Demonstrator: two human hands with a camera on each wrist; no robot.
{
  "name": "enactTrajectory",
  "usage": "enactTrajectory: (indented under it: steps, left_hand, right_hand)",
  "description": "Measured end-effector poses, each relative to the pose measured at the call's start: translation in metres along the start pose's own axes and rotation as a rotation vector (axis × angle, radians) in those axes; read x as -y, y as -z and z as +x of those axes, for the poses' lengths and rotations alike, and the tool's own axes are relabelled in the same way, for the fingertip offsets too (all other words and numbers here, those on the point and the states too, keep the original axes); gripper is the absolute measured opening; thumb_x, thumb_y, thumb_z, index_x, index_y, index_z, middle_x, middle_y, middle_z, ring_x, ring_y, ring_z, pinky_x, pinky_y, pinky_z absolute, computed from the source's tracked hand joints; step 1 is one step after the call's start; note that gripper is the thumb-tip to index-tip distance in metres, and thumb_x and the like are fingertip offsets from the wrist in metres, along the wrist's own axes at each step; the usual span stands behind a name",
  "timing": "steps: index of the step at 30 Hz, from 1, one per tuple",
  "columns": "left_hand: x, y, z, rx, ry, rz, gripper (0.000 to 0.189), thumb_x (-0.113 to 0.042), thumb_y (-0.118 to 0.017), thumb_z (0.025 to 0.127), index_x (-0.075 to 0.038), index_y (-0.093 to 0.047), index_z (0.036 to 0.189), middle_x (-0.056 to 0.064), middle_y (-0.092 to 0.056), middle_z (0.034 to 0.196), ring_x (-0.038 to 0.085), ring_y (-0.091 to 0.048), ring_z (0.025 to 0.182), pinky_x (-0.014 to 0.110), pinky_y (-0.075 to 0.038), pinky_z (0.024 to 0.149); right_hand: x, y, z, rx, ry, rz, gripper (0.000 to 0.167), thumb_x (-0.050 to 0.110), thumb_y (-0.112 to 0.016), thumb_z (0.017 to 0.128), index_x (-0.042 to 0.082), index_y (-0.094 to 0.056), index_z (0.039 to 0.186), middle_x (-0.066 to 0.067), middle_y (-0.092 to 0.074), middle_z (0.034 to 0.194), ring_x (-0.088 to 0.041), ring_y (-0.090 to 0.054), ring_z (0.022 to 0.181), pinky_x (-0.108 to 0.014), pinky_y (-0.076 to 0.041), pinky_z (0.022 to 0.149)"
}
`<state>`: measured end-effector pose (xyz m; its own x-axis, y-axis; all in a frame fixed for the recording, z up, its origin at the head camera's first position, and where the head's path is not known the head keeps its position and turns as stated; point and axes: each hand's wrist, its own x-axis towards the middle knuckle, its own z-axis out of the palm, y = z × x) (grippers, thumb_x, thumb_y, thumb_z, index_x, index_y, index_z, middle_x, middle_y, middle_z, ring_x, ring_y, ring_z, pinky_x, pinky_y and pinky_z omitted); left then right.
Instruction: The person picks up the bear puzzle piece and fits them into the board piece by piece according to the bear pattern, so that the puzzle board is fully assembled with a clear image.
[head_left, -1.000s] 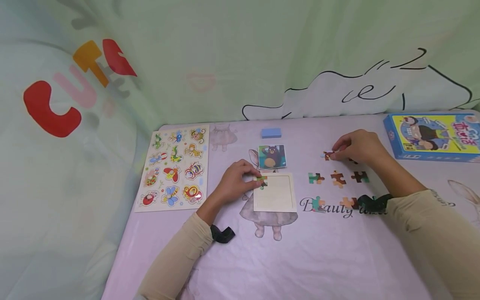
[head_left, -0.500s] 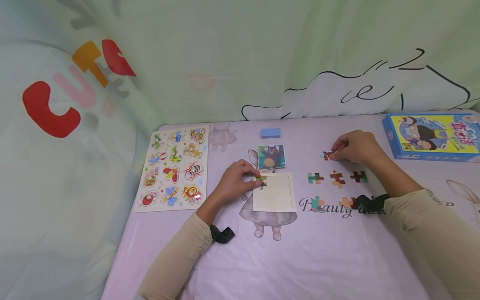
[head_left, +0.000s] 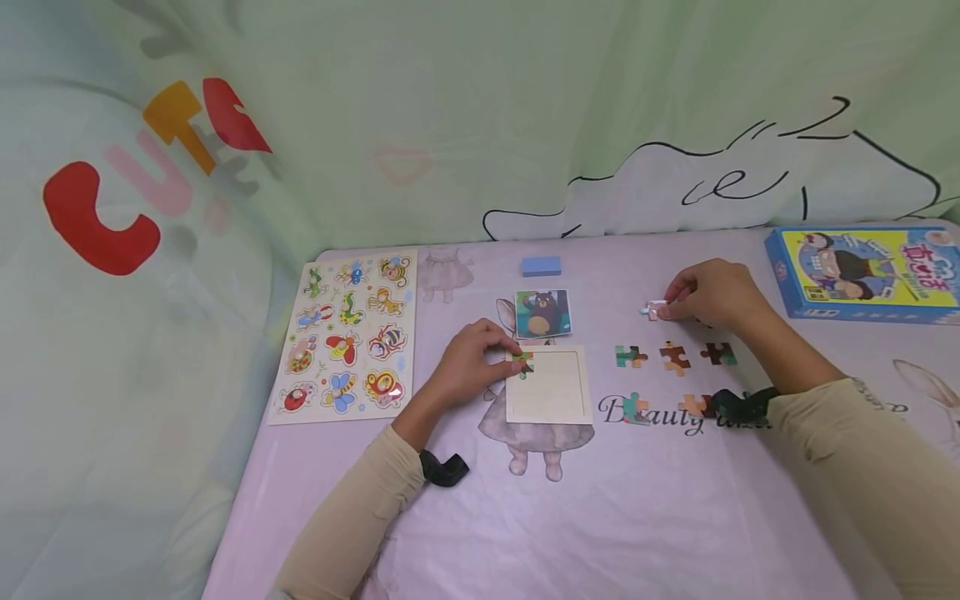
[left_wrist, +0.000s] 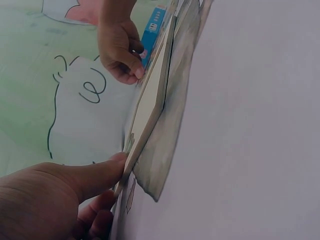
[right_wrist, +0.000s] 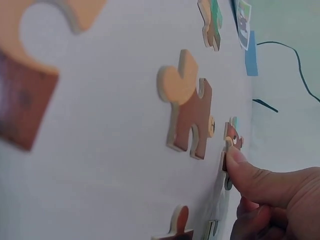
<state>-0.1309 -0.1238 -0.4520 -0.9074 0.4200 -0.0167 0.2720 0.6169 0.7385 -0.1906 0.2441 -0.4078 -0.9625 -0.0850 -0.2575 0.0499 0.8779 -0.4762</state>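
A: What are we seeing the left hand doing?

B: We're watching it pinching the jigsaw tray by its far left corner, the thumb pressing on one side and the fingers curling in below, as the left wrist view is showing. A green corner piece is lying in that corner, right by the thumb.

A: And the right hand?

B: We're seeing it pinching the bear-face piece between thumb and fingers, to the right of the tray and farther off. We're failing to tell whether that piece is touching the tablecloth.

A: What are we finding around it?

B: Nearer us, a green-and-brown piece, a tan-and-brown piece and a dark brown piece are forming a row, left to right. Nearer again, a teal piece and a tan piece are lying left of the black wrist strap.

A: And beyond the tray?

B: The bear card is lying just past it, with a blue block sitting farther back. An insect puzzle board is lying on the left, and a blue-and-yellow box is resting far right.
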Motion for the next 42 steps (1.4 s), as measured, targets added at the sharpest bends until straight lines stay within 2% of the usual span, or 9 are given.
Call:
enactTrajectory:
  steps: [13, 21, 25, 31, 38, 42]
  left_hand:
    - [0.001, 0.0, 0.0, 0.0, 0.003, -0.007, 0.018, -0.026, -0.08, 0.089, -0.018, -0.077, 0.105, -0.001, -0.063, 0.109, 0.017, -0.057, 0.107, 0.037, -0.045, 0.098]
    - [0.0, 0.001, 0.0, 0.002, -0.001, -0.011, 0.019, -0.026, -0.08, 0.089, -0.017, -0.077, 0.105, 0.0, -0.063, 0.109, 0.018, -0.058, 0.106, 0.037, -0.045, 0.098]
    - [0.0, 0.001, 0.0, 0.004, 0.004, -0.016, 0.019, -0.026, -0.08, 0.089, -0.017, -0.077, 0.105, 0.0, -0.063, 0.109, 0.018, -0.057, 0.106, 0.037, -0.044, 0.098]
    - [0.0, 0.0, 0.0, 0.007, 0.01, -0.028, 0.018, -0.026, -0.08, 0.089, -0.017, -0.077, 0.105, 0.0, -0.063, 0.11, 0.018, -0.057, 0.107, 0.036, -0.044, 0.098]
    - [-0.001, 0.001, -0.001, 0.006, 0.008, -0.025, 0.018, -0.025, -0.08, 0.09, -0.016, -0.077, 0.106, 0.0, -0.063, 0.11, 0.018, -0.057, 0.107, 0.036, -0.044, 0.097]
    - [-0.001, 0.001, -0.001, 0.006, 0.005, -0.017, 0.018, -0.025, -0.08, 0.09, -0.017, -0.077, 0.106, 0.0, -0.063, 0.11, 0.017, -0.057, 0.107, 0.036, -0.044, 0.098]
  right_hand:
    - [-0.011, 0.004, -0.001, 0.037, 0.006, 0.037, 0.039, 0.036, -0.081, 0.087, 0.002, -0.069, 0.103, -0.013, -0.059, 0.089, -0.032, -0.048, 0.091, -0.037, -0.04, 0.066]
    - [-0.008, 0.009, -0.006, 0.085, 0.0, 0.103, 0.041, 0.039, -0.08, 0.088, 0.003, -0.071, 0.104, -0.011, -0.06, 0.091, -0.031, -0.047, 0.095, -0.038, -0.039, 0.07]
    - [-0.002, 0.01, -0.01, 0.11, 0.004, 0.146, 0.039, 0.039, -0.08, 0.088, 0.004, -0.071, 0.102, -0.011, -0.058, 0.092, -0.031, -0.045, 0.098, -0.038, -0.038, 0.072]
    - [0.011, 0.006, -0.016, 0.156, 0.016, 0.181, 0.034, 0.039, -0.081, 0.087, 0.008, -0.072, 0.099, -0.013, -0.06, 0.104, -0.033, -0.045, 0.106, -0.04, -0.04, 0.077]
    - [0.026, -0.002, -0.017, 0.198, 0.078, 0.164, 0.028, 0.033, -0.081, 0.087, 0.01, -0.07, 0.098, -0.007, -0.064, 0.089, -0.027, -0.052, 0.093, -0.033, -0.044, 0.067]
    - [0.037, -0.006, -0.022, 0.212, 0.089, 0.182, 0.028, 0.031, -0.081, 0.087, 0.011, -0.07, 0.102, -0.009, -0.067, 0.092, -0.027, -0.055, 0.091, -0.033, -0.05, 0.067]
